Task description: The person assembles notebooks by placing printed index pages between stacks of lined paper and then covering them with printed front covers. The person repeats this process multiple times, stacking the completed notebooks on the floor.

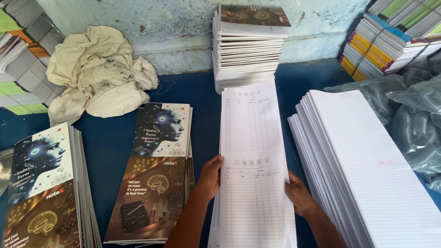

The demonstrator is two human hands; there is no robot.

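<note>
1. White printed index sheets lie in a tall stack at the lower centre of the frame, on a blue table.
2. Left hand grips the stack's left edge, thumb on the top sheet and fingers curled under.
3. Right hand clasps the right edge of the same stack, fingers wrapped around the side.
4. Just right of it sits a fanned pile of ruled sheets.
5. Left of the hands lie two piles of glossy printed covers: one near, one at the lower left.
6. Bound notebooks stand stacked at the upper centre against a pale blue wall.
7. Crumpled cream cloth rests at the upper left.
</note>
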